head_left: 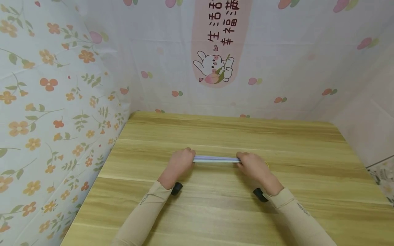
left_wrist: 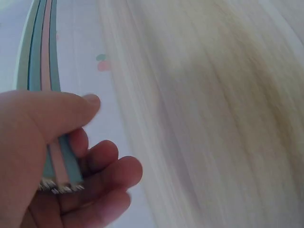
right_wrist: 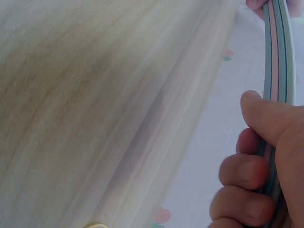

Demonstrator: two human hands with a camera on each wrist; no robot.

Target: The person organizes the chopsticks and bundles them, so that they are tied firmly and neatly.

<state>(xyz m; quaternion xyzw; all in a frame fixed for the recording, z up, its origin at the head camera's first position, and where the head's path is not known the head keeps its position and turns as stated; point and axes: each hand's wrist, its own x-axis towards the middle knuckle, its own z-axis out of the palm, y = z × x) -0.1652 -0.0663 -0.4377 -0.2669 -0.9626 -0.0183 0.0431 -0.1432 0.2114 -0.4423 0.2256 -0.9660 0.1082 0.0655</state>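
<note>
A bundle of several long, thin pastel strips [head_left: 216, 159] is stretched level between the two hands over the middle of the table. Teal, pink and pale green strips [right_wrist: 274, 52] lie side by side in the right wrist view. My left hand [head_left: 181, 161] grips one end, its thumb across the strips and its fingers curled underneath. Just past that grip, the strip ends [left_wrist: 62, 186] show pale, speckled tips. At the other end my right hand [head_left: 252, 165] holds the bundle with thumb on top and fingers wrapped round; that end is hidden in the palm.
A thin yellow loop [head_left: 267, 165] shows beside the right hand. Under the hands is a wood-grain table [head_left: 215, 208]. A flowered cloth [head_left: 46, 119] hangs at the left, and a printed cloth [head_left: 160, 65] behind. Black wrist devices [head_left: 261, 195] sit under both wrists.
</note>
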